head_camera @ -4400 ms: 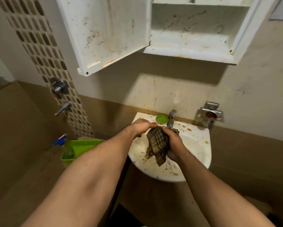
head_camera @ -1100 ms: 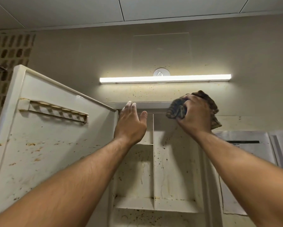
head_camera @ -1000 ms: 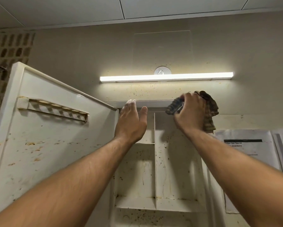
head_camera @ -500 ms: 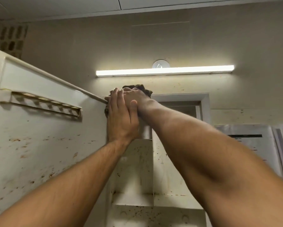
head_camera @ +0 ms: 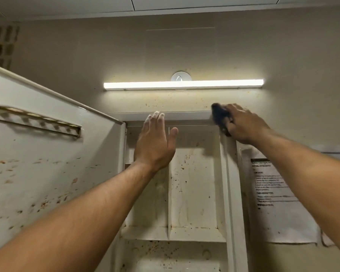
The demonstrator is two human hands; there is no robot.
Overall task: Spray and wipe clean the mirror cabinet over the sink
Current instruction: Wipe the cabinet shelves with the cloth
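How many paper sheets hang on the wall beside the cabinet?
1 for sure: the printed sheet just right of the cabinet. A pale corner further right, mostly hidden behind the right arm, may be a second.

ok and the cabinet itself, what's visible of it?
The cabinet is white, plastic-looking, wall-mounted under the strip light, speckled brown. Its door stands swung open to the left, a slotted rail on the inner face. A vertical divider and a shelf split the inside. The left hand lays straight fingers on its top edge; the right hand holds a dark cloth against its top right corner.
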